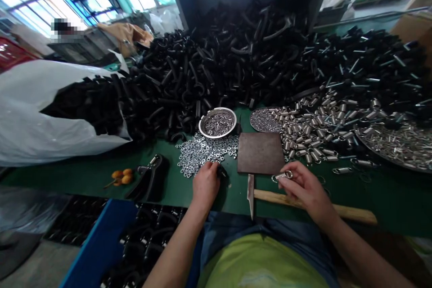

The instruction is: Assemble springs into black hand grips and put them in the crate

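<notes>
My right hand (305, 189) pinches a silver coil spring (282, 175) between thumb and fingers, just off the front right corner of a dark metal block (261, 153). Below that hand lies a hammer (270, 195) with a wooden handle. My left hand (206, 184) is closed round a small black part (222, 171), mostly hidden by the fingers. It is close to a spread of small metal nuts (192, 155). Behind the nuts stands a round metal bowl (218, 123) of small pins. Many loose springs (313, 128) lie right of the block.
A large heap of black curved parts (216, 63) fills the back. A white sack (43, 112) lies left. Orange fruits (123, 176) and a black handle assembly (151, 177) sit at front left. A blue crate (91, 247) stands below the table edge. Metal trays hold small parts.
</notes>
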